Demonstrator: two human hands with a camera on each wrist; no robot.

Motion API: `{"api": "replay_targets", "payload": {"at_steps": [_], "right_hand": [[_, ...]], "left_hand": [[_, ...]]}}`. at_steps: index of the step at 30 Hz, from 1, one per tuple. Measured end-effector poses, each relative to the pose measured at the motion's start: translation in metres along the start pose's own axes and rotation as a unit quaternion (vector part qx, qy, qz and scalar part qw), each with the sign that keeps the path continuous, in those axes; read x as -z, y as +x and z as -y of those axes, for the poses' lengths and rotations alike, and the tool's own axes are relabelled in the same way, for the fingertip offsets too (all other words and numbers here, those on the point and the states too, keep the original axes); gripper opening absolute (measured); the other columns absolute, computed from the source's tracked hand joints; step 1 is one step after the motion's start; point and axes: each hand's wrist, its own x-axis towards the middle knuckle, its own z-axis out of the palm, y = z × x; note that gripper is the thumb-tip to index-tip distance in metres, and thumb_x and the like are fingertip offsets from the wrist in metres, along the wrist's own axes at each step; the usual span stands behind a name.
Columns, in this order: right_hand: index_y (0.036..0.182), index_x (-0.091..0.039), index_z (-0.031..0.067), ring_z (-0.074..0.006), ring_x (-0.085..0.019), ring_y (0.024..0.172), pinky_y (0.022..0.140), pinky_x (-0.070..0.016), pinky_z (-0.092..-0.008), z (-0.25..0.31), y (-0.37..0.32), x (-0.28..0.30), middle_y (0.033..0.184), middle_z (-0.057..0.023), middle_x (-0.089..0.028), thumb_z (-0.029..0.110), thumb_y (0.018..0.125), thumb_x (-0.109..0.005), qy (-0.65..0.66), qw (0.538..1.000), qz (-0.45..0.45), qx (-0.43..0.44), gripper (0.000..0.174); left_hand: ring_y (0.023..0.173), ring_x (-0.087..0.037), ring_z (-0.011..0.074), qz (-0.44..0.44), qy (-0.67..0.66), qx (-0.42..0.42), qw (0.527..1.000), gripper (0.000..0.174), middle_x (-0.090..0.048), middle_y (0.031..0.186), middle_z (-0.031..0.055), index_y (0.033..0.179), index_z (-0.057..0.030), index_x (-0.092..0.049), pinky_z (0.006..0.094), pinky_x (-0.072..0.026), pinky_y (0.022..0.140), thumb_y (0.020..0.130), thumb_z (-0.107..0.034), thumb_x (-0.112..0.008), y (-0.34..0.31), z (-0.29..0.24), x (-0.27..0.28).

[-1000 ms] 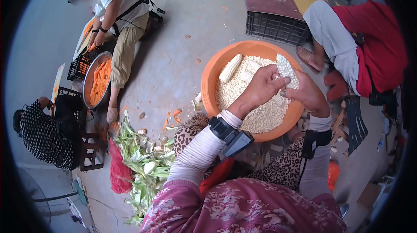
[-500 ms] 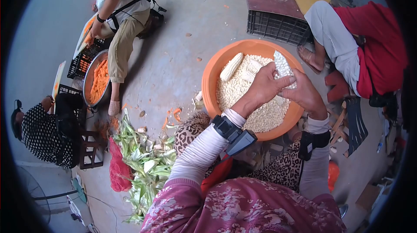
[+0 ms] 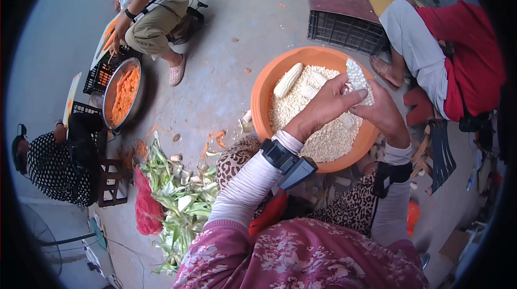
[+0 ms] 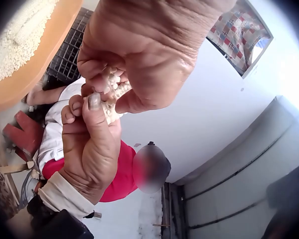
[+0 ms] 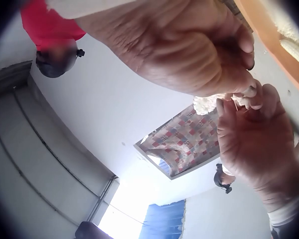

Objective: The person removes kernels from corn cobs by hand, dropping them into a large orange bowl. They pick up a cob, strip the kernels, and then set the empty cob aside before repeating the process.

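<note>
Over the orange basin (image 3: 262,95), my two hands hold one white corn cob (image 3: 356,76) tilted, its upper end sticking out above the fingers. My left hand (image 3: 329,105) grips it from the left, thumb laid across the cob. On the other side my right hand (image 3: 385,110) has its fingers curled about the lower end. In the left wrist view the right thumb (image 4: 95,107) presses on the kernels. Loose white kernels (image 3: 326,141) fill much of the basin below. Another whole cob (image 3: 288,80) lies on them at the left, with more cobs partly hidden behind my left hand.
Green husks (image 3: 186,203) and a red net bag (image 3: 147,205) lie on the floor at my left. Beyond the basin stands a black crate (image 3: 344,35) under a board. At far left, people work near a metal bowl (image 3: 125,92) of orange strips. Someone in red sits at right.
My hands keep their grip on the cob, which shifts slightly to the right. At upper left, the person in white has swung a foot to the right, away from the bowl.
</note>
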Motion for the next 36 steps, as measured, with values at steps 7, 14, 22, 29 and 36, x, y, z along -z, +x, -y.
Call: {"api": "replay_targets", "payload": {"at_steps": [7,14,22,29,36], "right_hand": [[0.112,-0.048,-0.0022,-0.0179,-0.054,0.09,0.08,-0.0428,-0.0302,0.001,0.003,-0.003,0.096,-0.0103,-0.057,0.013,0.071,-0.067,-0.07,0.997,0.012,-0.004,0.048],[0.105,-0.051,-0.0021,-0.0123,-0.052,0.08,0.07,-0.0431,-0.0265,0.012,-0.002,0.002,0.088,-0.0063,-0.055,0.018,0.071,-0.068,-0.039,0.997,0.03,-0.055,0.044],[0.116,-0.045,-0.006,-0.0115,-0.055,0.085,0.074,-0.0456,-0.0241,0.007,-0.002,0.009,0.097,-0.0087,-0.056,0.016,0.071,-0.066,0.011,0.998,0.039,-0.042,0.055],[0.119,-0.044,-0.0066,-0.0143,-0.055,0.094,0.081,-0.0449,-0.0272,0.013,-0.006,0.006,0.104,-0.0115,-0.055,0.012,0.071,-0.065,0.042,0.999,0.014,-0.026,0.056],[0.113,-0.049,-0.0058,-0.0169,-0.057,0.091,0.079,-0.0451,-0.0287,0.002,-0.002,0.002,0.099,-0.0129,-0.057,0.007,0.068,-0.066,-0.019,1.0,-0.017,0.004,0.05]], "left_hand": [[0.062,-0.043,0.0028,-0.109,0.026,0.031,0.993,0.024,-0.052,0.073,-0.0037,0.089,-0.0052,-0.059,0.018,-0.0352,0.053,0.09,-0.03,-0.057,0.009,0.018,0.004],[0.058,-0.043,0.0038,-0.107,0.036,0.031,0.993,0.031,-0.051,0.067,-0.0026,0.081,-0.0048,-0.059,0.018,-0.0365,0.052,0.089,-0.035,-0.058,0.007,0.019,0.008],[0.063,-0.049,0.0063,-0.069,-0.012,0.054,0.996,0.025,-0.057,0.075,0.0001,0.088,-0.0065,-0.059,0.019,-0.0403,0.058,0.091,-0.031,-0.055,0.001,0.008,0.009],[0.092,-0.052,0.0114,-0.021,0.002,0.049,0.999,0.02,-0.058,0.098,0.0035,0.106,-0.0027,-0.057,0.0264,-0.0417,0.081,0.087,-0.01,-0.056,-0.001,0.01,0.019],[0.087,-0.053,0.0119,-0.041,-0.013,0.07,0.997,0.026,-0.058,0.095,0.0047,0.104,-0.0009,-0.057,0.0253,-0.0438,0.077,0.082,-0.012,-0.066,-0.001,0.002,0.013]]}}
